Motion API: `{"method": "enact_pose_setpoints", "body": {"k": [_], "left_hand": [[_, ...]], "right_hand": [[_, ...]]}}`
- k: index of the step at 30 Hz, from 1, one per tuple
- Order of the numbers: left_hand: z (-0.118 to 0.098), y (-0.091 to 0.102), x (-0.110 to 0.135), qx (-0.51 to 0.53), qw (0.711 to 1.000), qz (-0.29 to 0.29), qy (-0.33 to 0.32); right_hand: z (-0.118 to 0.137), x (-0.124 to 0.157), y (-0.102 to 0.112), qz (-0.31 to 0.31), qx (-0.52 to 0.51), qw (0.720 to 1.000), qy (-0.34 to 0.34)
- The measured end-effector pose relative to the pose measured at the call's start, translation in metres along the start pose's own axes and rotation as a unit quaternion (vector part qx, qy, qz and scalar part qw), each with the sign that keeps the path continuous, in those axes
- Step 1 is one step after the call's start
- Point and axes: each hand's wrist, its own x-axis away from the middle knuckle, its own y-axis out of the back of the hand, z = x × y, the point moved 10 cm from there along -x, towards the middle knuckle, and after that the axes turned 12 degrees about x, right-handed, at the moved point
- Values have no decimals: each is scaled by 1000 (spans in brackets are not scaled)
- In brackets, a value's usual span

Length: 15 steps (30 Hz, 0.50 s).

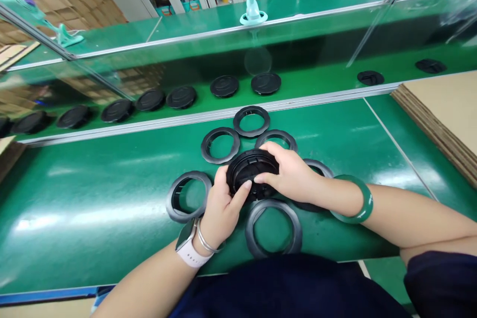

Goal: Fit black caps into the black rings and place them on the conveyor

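Both hands grip a round black plastic part (253,163), tilted so its recessed inner side faces me. My left hand (224,206) wraps its left edge, the thumb pressed on the inside. My right hand (288,171) holds its right edge, with that thumb also inside; the other fingers are mostly hidden behind the part. Around it on the green bench lie several dark rings: one ring (172,198) left of my left hand, one ring (251,232) close to my body, and others beyond the part. My right forearm partly covers another ring (319,165).
Several black round parts (224,86) sit in a row on the green strip (316,90) behind the metal rail (316,101). Stacked cardboard (439,119) lies at the right, more cardboard (8,155) at the left edge. A small fan (252,10) stands on the shelf above.
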Motion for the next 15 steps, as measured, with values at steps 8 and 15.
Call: {"method": "enact_pose_setpoints", "body": {"k": [8,15], "left_hand": [[-25,-2,-2,89,992,50,-77],[-55,-68,50,-39,848,488,-203]], "right_hand": [[-39,-36,56,-123,-181,975,-31],[-190,-55,185,-361,-372,844,-135]]}}
